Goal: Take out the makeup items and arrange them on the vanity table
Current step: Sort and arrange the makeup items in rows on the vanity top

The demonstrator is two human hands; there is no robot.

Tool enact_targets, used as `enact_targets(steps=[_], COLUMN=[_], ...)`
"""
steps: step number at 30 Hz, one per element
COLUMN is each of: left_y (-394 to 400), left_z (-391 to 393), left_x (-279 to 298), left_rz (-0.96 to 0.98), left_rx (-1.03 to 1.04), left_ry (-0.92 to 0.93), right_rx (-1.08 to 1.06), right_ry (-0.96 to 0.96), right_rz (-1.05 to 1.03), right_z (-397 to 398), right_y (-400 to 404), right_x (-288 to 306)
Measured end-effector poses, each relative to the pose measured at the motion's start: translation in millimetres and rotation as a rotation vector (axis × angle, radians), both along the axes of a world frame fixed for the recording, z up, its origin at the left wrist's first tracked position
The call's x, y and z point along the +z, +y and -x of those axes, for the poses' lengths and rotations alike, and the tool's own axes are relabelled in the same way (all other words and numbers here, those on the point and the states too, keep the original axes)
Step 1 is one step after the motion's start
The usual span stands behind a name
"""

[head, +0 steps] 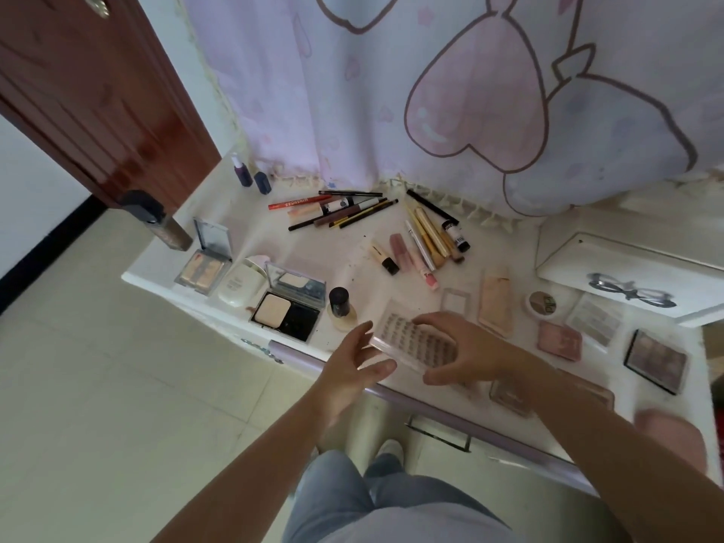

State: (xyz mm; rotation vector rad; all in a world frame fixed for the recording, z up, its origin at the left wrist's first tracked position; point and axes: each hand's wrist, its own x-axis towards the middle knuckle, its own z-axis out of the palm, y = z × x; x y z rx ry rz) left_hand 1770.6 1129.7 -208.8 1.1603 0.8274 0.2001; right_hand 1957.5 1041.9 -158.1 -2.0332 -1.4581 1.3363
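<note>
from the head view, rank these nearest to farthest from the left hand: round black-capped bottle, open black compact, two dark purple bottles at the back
1. Round black-capped bottle, on the table just beyond the left hand.
2. Open black compact, to the left of that bottle near the front edge.
3. Two dark purple bottles, far back left by the curtain.

Two bare forearms, no sleeves, no watch, no bracelet or ring to be seen. Left hand (354, 370) and right hand (464, 352) uncovered, nails short and plain as far as the blur allows. Light blue-grey jeans (376, 499) on both legs, faded, loose at the knee. One pale, whitish shoe (390, 450) at the end of a trouser leg. A patch of light grey cloth (423, 529) at the lower edge, kind of garment unclear.
</note>
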Motion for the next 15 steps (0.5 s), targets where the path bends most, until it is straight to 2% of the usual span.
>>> enact_targets(steps=[5, 9, 15], left_y=[6, 2, -8], left_z=[-5, -8, -2], left_x=[18, 26, 26], left_rz=[0.067, 0.111, 0.15], left_rx=[-0.177, -0.123, -0.124], left_ry=[-0.222, -0.285, -0.285], right_rx=[0.077, 0.029, -0.056], right_ry=[0.048, 0.088, 0.212], right_rz=[0.005, 0.019, 0.07], right_z=[1, 4, 9], right_y=[-5, -12, -20], right_x=[24, 26, 21])
